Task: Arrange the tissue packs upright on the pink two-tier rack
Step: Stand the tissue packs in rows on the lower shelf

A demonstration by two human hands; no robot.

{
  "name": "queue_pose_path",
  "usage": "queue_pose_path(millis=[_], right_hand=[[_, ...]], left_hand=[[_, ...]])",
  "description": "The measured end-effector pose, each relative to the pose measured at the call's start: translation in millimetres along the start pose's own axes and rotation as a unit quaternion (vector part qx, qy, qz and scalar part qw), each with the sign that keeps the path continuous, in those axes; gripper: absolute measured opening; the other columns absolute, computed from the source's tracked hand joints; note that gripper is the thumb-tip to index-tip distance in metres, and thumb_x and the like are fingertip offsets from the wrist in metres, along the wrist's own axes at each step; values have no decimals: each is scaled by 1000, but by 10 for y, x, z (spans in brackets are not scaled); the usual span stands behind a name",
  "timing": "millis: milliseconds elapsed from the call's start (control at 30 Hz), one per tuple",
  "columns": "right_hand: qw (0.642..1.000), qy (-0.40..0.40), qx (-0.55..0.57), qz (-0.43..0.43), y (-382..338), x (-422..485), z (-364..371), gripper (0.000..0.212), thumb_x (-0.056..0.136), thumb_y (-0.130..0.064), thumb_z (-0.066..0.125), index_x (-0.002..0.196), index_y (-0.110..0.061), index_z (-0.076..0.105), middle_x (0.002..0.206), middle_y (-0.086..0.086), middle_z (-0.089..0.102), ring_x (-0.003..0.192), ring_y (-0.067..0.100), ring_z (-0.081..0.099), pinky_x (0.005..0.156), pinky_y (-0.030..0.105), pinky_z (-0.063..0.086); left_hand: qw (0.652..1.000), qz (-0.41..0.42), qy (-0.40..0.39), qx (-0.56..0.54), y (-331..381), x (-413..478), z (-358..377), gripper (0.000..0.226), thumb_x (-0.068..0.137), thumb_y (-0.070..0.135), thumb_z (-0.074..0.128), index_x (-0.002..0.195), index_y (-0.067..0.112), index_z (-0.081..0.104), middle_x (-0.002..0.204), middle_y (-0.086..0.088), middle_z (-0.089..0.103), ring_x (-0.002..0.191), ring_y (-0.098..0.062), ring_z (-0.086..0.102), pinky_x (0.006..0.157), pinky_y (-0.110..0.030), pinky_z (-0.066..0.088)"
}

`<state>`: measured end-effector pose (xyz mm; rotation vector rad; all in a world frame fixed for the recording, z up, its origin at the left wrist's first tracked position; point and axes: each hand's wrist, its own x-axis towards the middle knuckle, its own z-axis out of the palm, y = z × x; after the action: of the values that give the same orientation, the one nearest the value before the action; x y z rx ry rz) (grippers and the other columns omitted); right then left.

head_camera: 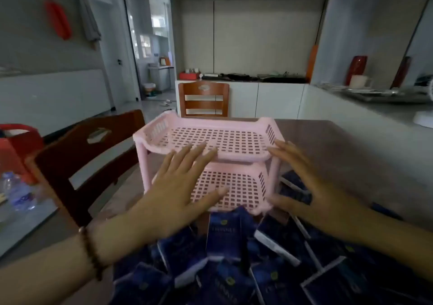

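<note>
Pink plastic, the two-tier rack point(210, 138) stood upright on the brown table point(339, 145), long axis left to right, open front toward the person. Dark blue tissue packs point(225, 236) lay heaped before it, some by its right leg. The left hand point(180, 187) and right hand point(311, 187) hovered spread-fingered at its front, holding nothing; any contact with it was too blurred to tell. A wooden chair point(89, 154) stood to the left and a second chair point(203, 98) beyond, before white cabinets.

Nothing can be read with certainty: the dark blue tissue packs point(223, 236) each carry a line of pale capital letters beneath a small yellow-green emblem, too blurred to make out, and the blue label on the water bottle point(22, 194) is equally illegible.
</note>
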<state>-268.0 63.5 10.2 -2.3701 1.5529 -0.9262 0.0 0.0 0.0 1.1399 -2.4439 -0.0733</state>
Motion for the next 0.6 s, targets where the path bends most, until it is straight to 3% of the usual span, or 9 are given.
queue_pose_path(millis=[100, 200, 333, 400, 500, 600], right_hand=[[999, 35, 28, 8, -216, -96, 51, 67, 70, -68, 49, 129, -58, 17, 143, -43, 0, 135, -18, 2, 111, 25, 14], [997, 37, 60, 18, -393, -269, 127, 64, 70, -61, 56, 128, -51, 29, 144, -27, 23, 129, -19, 21, 108, 21, 24], [992, 5, 71, 100, -350, -367, 226, 53, 65, -66, 58, 112, -42, 52, 116, -15, 58, 110, -2, 53, 98, 29, 44], [989, -13, 52, 137, -218, -352, 257, 48, 68, -64, 60, 105, -33, 61, 110, -10, 61, 108, 8, 58, 95, 26, 45], [980, -48, 30, 189, -78, -335, 273, 43, 76, -50, 67, 110, -26, 60, 117, -4, 62, 109, 11, 57, 93, 23, 43], [972, -73, 7, 223, -52, -310, 253, 46, 78, -50, 67, 114, -22, 63, 119, 1, 64, 105, 13, 58, 93, 24, 43]], left_hand=[[999, 12, 22, -31, 52, -155, -58, 78, 79, 75, 18, 147, 40, 9, 156, 19, 3, 143, 1, -5, 119, -31, -1], [998, 46, -9, -33, 147, -430, -61, 78, 81, 72, 23, 148, 31, 17, 157, 10, 14, 144, -8, 10, 120, -37, 11], [994, 9, -105, -39, 147, -556, 22, 67, 91, 58, 38, 146, 22, 27, 152, 1, 31, 138, -16, 27, 116, -35, 21], [991, -25, -101, -86, 150, -520, 106, 65, 91, 55, 42, 144, 18, 33, 147, -5, 39, 133, -22, 36, 111, -37, 30], [975, -90, -102, -175, 195, -432, 214, 66, 92, 49, 48, 144, 10, 32, 143, -10, 45, 128, -24, 46, 104, -26, 33], [963, -138, -136, -186, 201, -337, 315, 66, 87, 54, 54, 136, 12, 42, 131, -10, 57, 118, -28, 54, 105, -37, 40]])
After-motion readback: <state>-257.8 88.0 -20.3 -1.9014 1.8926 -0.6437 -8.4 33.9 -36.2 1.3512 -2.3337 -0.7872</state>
